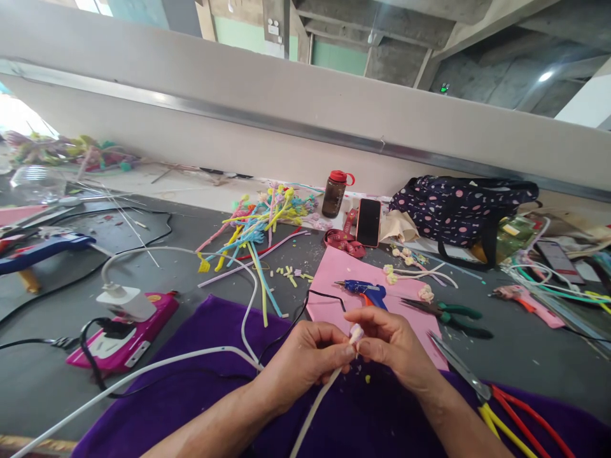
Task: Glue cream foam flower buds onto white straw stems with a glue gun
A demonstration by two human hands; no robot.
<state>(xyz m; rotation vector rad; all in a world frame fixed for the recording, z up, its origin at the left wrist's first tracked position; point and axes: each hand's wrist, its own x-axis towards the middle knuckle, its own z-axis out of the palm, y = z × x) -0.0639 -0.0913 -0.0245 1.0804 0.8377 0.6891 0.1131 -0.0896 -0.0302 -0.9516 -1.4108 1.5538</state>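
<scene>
My left hand (305, 356) and my right hand (391, 346) meet over a purple cloth (200, 388) at the table's near edge. Both pinch a cream pipe cleaner (319, 397), whose top end is rolled into a small coil (356, 333) between my fingertips. Its long tail hangs down toward me. Just beyond my hands a blue glue gun (365, 289) lies on a pink sheet (334, 280). Several finished cream coils (424, 292) rest on and beside that sheet.
Green-handled pliers (453, 315) and scissors with red and yellow handles (482, 388) lie to the right. A pink power strip (126, 334) with a white charger and cables sits left. Coloured pipe cleaners (258, 229), a brown bottle (334, 194), a phone (368, 222) and a dotted bag (458, 210) stand farther back.
</scene>
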